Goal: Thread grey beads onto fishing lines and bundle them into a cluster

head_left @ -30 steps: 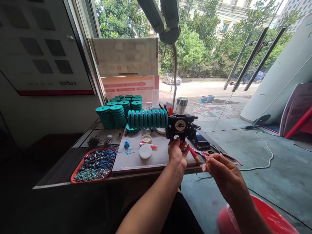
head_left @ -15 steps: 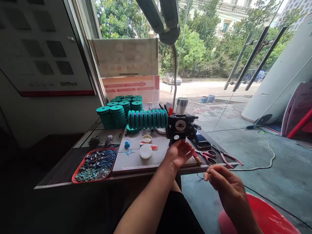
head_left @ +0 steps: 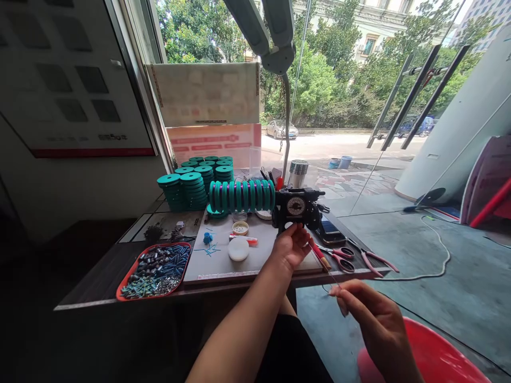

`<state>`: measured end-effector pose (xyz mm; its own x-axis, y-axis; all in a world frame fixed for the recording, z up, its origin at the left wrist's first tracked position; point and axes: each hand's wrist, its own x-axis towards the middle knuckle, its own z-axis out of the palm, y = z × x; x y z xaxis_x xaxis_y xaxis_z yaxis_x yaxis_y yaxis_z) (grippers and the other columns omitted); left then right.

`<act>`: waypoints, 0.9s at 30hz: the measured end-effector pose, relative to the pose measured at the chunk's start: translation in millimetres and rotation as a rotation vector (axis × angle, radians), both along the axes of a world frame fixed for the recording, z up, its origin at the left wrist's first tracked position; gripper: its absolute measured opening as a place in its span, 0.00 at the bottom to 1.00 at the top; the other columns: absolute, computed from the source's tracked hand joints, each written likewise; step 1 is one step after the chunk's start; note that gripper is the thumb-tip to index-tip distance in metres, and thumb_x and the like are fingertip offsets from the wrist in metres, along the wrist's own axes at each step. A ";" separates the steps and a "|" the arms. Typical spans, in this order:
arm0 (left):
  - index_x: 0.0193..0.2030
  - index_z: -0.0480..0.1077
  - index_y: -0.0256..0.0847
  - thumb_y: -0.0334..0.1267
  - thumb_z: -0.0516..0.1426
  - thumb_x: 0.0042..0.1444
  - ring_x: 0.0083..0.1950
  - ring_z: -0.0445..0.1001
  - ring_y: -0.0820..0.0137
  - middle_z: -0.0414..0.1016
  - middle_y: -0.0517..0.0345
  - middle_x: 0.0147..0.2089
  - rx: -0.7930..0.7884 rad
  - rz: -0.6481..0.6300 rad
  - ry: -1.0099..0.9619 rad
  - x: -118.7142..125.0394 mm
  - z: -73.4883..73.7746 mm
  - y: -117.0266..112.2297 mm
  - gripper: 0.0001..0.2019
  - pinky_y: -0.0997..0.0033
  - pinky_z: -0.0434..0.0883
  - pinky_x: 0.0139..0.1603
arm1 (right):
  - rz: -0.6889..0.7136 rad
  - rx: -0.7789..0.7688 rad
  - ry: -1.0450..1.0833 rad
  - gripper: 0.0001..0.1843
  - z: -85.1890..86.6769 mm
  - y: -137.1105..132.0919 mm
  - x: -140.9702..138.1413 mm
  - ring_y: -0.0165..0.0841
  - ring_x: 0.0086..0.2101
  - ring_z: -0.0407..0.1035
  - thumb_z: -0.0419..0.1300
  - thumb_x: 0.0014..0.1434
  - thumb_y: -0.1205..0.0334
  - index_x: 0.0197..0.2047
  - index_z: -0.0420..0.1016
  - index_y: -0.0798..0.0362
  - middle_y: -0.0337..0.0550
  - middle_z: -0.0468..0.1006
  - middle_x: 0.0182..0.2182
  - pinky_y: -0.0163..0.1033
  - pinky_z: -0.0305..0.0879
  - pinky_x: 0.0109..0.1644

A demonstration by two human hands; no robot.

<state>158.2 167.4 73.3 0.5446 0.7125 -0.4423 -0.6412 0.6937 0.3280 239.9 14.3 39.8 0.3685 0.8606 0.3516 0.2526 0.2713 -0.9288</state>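
My right hand (head_left: pixel 373 308) is closed in a pinch on a thin line (head_left: pixel 331 275), at the lower right in front of the table edge. The line slants up to my left hand (head_left: pixel 292 247), palm up with its fingers curled around where the line meets them. Their exact grip is partly hidden. Just above my left hand stands a black winding device (head_left: pixel 301 213) with a round dial on its front. From its left side sticks out a row of teal foam spools (head_left: pixel 241 196) with purple between them.
Scissors (head_left: pixel 343 258), pink-handled pliers (head_left: pixel 377 260) and a phone (head_left: pixel 331 230) lie right of the device. To the left are a red tray (head_left: pixel 155 271) of small parts and stacked teal spools (head_left: pixel 194 191). A white round lid (head_left: pixel 238 249) lies mid-board. A red basin (head_left: pixel 443 354) is below right.
My left hand's fingers have curled in more, and the hand has shifted slightly. My right hand has moved a little lower, and the line between the hands now shows.
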 end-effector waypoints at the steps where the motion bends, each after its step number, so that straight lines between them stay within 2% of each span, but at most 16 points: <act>1: 0.52 0.65 0.38 0.39 0.55 0.59 0.45 0.72 0.64 0.69 0.50 0.51 -0.007 0.005 -0.002 2.0 0.0 1.0 0.15 0.57 0.73 0.42 | -0.015 0.004 -0.021 0.13 -0.1 -1.2 0.0 0.28 0.22 0.61 0.60 0.55 0.53 0.24 0.73 0.52 0.36 0.64 0.18 0.31 0.59 0.26; 6: 0.51 0.66 0.37 0.39 0.54 0.59 0.44 0.73 0.65 0.70 0.50 0.50 -0.031 0.019 -0.035 3.1 -0.9 -1.1 0.15 0.59 0.73 0.41 | -0.053 0.035 -0.020 0.12 -3.0 -2.5 1.1 0.29 0.25 0.63 0.58 0.56 0.54 0.26 0.73 0.51 0.36 0.66 0.19 0.31 0.60 0.29; 12: 0.45 0.67 0.36 0.38 0.54 0.60 0.32 0.72 0.72 0.72 0.56 0.39 -0.037 -0.004 -0.072 -2.6 -2.2 -6.0 0.10 0.70 0.72 0.30 | -0.022 0.048 -0.031 0.14 -8.0 -3.5 1.3 0.30 0.25 0.63 0.57 0.56 0.55 0.22 0.67 0.51 0.36 0.66 0.20 0.31 0.61 0.28; 16: 0.34 0.68 0.35 0.39 0.52 0.61 0.24 0.67 0.77 0.69 0.63 0.28 -0.025 -0.010 -0.072 0.1 1.0 -3.2 0.09 0.73 0.69 0.26 | 0.001 -0.008 -0.116 0.13 -5.2 -0.7 -4.2 0.28 0.21 0.60 0.57 0.56 0.54 0.23 0.68 0.52 0.35 0.65 0.19 0.30 0.58 0.23; 20: 0.21 0.66 0.36 0.42 0.50 0.62 0.21 0.67 0.76 0.67 0.61 0.19 0.011 -0.026 -0.062 -1.9 1.4 -7.5 0.19 0.72 0.68 0.29 | -0.039 -0.005 -0.162 0.12 1.2 6.8 -13.1 0.27 0.19 0.60 0.57 0.56 0.54 0.27 0.72 0.52 0.34 0.66 0.17 0.29 0.58 0.21; 23: 0.24 0.70 0.34 0.45 0.50 0.61 0.23 0.70 0.72 0.71 0.55 0.21 0.042 -0.050 -0.041 -8.2 0.1 -17.5 0.21 0.70 0.68 0.31 | -0.080 0.036 -0.161 0.13 4.0 9.2 -17.6 0.27 0.19 0.60 0.56 0.56 0.54 0.26 0.71 0.52 0.35 0.66 0.18 0.28 0.59 0.22; 27: 0.28 0.73 0.33 0.35 0.53 0.60 0.24 0.71 0.73 0.73 0.56 0.23 0.103 -0.047 0.009 -14.3 3.2 -25.9 0.13 0.71 0.67 0.31 | -0.081 0.033 -0.164 0.12 2.6 8.0 -18.7 0.26 0.19 0.60 0.57 0.57 0.55 0.27 0.70 0.52 0.34 0.66 0.18 0.28 0.58 0.21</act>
